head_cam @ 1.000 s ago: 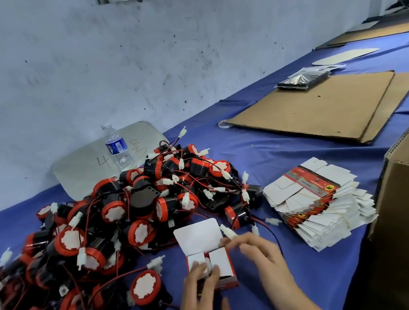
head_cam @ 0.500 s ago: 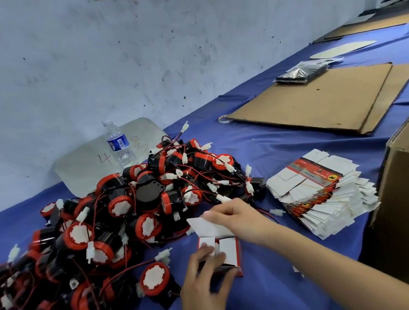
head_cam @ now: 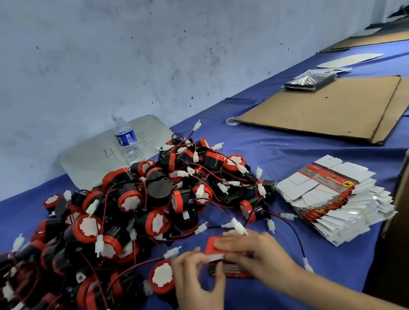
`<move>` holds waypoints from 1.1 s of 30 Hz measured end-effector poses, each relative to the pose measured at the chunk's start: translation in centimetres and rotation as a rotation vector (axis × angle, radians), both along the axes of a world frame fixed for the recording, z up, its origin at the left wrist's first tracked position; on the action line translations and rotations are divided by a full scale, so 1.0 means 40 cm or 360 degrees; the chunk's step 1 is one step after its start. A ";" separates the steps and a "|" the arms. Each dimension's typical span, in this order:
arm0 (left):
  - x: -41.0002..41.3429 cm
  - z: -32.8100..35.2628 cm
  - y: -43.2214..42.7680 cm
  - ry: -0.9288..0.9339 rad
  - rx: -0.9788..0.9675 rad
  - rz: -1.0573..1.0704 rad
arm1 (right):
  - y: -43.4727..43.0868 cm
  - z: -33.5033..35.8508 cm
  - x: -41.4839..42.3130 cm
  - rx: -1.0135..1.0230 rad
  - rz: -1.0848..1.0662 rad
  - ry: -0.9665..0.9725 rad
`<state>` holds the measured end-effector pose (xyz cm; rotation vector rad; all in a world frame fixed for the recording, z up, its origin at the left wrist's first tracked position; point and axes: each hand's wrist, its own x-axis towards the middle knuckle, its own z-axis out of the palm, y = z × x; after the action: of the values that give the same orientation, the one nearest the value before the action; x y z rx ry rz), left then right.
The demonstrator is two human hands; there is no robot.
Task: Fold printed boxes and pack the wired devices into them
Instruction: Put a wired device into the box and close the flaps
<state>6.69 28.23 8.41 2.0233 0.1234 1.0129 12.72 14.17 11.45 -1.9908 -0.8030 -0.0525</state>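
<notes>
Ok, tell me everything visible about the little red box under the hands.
The small red box is printed cardboard, lying on the blue cloth in front of the device pile. Its red top flap is folded down, with a white edge showing. The right hand presses across its top and the left hand grips its left end. The print is blurred.

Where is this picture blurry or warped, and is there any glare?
Head view: both the left hand and right hand on the red box are motion-blurred; the pile of wired devices is sharper; wide-angle stretch shows at the frame's edges; the plastic-wrapped packet shows glare; light is soft, shadows faint.
</notes>
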 end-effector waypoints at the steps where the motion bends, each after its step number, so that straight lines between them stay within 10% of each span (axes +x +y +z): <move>1: 0.000 0.005 0.005 0.0030 -0.0155 0.0058 | -0.002 -0.013 -0.003 -0.0050 -0.0022 -0.0043; 10: -0.009 0.007 0.007 0.0249 -0.0346 -0.0089 | -0.013 -0.018 0.002 0.0017 0.0057 0.0148; 33: -0.009 0.012 0.026 0.0201 -0.0133 -0.0207 | -0.034 -0.023 -0.009 -0.0544 0.0193 -0.0647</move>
<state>6.33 29.28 8.88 1.9910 0.0982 0.7867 12.36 12.80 10.52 -2.2821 -1.2609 -0.2720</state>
